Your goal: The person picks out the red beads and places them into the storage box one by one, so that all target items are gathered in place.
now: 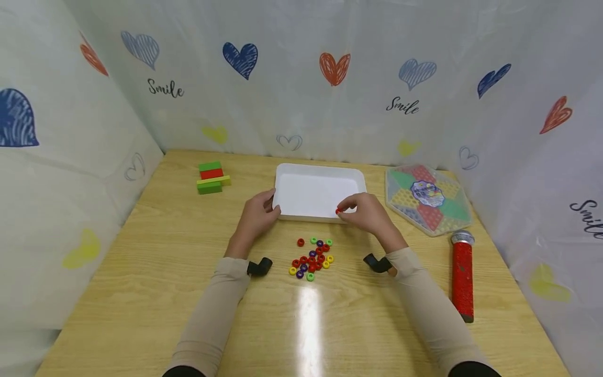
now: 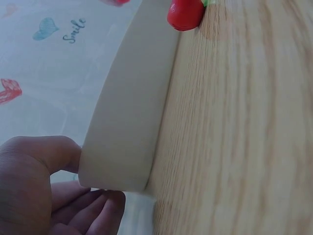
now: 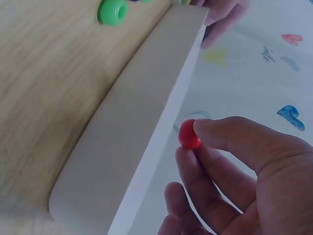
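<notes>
A shallow white tray (image 1: 306,217) lies on the table. My left hand (image 1: 258,213) grips its front left corner, the thumb on the front wall and the fingers curled round the side, as the left wrist view shows. Over the tray's front right part, my right hand (image 1: 366,213) pinches a red bead (image 3: 189,134) between thumb and fingertips, just inside the rim. Nearer to me, a loose cluster of red, yellow, green and purple beads (image 1: 311,260) lies between my forearms. One red bead (image 1: 300,242) sits a little apart, and a green bead (image 3: 112,11) shows in the right wrist view.
Green, red and yellow blocks (image 1: 210,178) are at the back left. A hexagonal game board (image 1: 428,199) with coloured sections lies right of the tray. Beside my right forearm is a red microphone-shaped object (image 1: 462,277). A white curtain (image 1: 292,78) with printed hearts surrounds the table.
</notes>
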`<state>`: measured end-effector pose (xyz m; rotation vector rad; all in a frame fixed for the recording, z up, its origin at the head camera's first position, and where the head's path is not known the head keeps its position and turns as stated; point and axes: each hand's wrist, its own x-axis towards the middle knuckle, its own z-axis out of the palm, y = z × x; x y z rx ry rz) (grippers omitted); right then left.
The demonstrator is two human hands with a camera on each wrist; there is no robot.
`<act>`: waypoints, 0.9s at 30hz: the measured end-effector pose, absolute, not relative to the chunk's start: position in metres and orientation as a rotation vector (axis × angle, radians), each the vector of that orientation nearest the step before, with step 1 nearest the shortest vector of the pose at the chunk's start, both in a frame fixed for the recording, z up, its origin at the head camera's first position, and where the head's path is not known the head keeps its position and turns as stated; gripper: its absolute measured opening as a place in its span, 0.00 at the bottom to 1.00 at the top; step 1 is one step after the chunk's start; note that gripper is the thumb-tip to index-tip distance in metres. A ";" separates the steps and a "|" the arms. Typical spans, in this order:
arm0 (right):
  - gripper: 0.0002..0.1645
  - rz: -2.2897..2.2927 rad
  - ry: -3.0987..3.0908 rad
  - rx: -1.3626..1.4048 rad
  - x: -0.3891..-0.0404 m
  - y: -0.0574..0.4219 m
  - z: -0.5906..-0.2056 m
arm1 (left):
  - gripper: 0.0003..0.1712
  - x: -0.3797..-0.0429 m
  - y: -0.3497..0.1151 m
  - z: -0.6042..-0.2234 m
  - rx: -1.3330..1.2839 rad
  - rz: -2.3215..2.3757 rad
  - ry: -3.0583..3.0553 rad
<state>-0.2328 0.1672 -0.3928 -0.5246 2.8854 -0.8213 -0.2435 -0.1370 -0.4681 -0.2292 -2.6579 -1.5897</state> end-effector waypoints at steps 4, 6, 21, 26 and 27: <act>0.13 -0.821 2.875 -0.503 -0.248 0.167 -0.394 | 0.34 -0.243 -0.137 -0.472 -0.221 -1.588 -2.663; 0.13 -0.805 2.871 -0.493 -0.254 0.167 -0.395 | 0.34 -0.242 -0.137 -0.474 -0.219 -1.584 -2.669; 0.15 -0.752 2.837 -0.395 -0.300 0.167 -0.398 | 0.34 -0.240 -0.134 -0.473 -0.221 -1.607 -2.633; 0.15 -0.731 2.841 -0.340 -0.312 0.165 -0.400 | 0.34 -0.242 -0.134 -0.470 -0.211 -1.607 -2.636; 0.15 -0.728 2.841 -0.331 -0.315 0.164 -0.400 | 0.34 -0.242 -0.134 -0.470 -0.207 -1.610 -2.636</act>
